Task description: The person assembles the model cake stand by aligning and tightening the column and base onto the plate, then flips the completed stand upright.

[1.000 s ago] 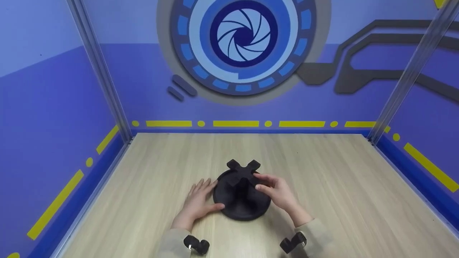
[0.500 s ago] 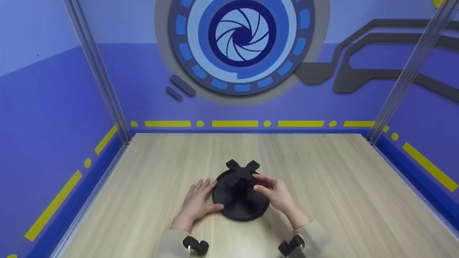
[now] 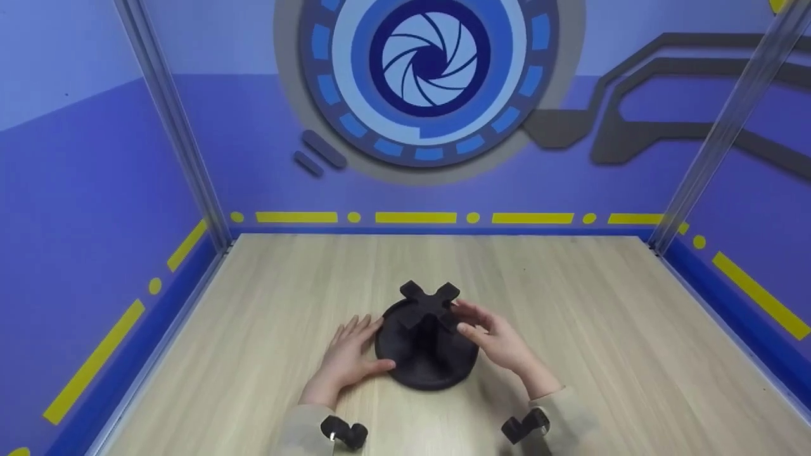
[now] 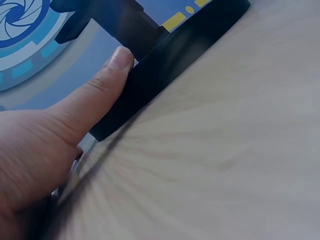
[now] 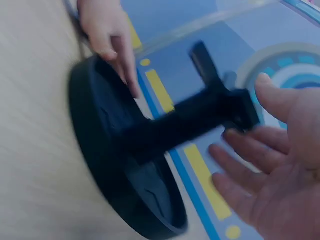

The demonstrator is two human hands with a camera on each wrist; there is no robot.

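A black stand [image 3: 426, 342] sits upright on the table, with a round dish-like base, a thick post and a four-armed cross on top. My left hand [image 3: 350, 360] lies at the base's left edge, fingers extended. In the left wrist view its thumb [image 4: 97, 95] touches the base rim. Beside the cross's right arm hovers my right hand [image 3: 500, 339], thumb and fingers parted. The right wrist view shows that hand [image 5: 285, 160] with nothing in its grasp, its fingertips close to the cross; contact is hard to tell.
The light wood table [image 3: 304, 278] is bounded by blue panels behind and at both sides. Metal posts [image 3: 184, 139] stand at the back corners. A small black camera [image 3: 344, 433] is strapped to each wrist.
My right thumb and fingers have let go of the cross's right arm and spread, shifting slightly right. The left hand and the stand stay in place.
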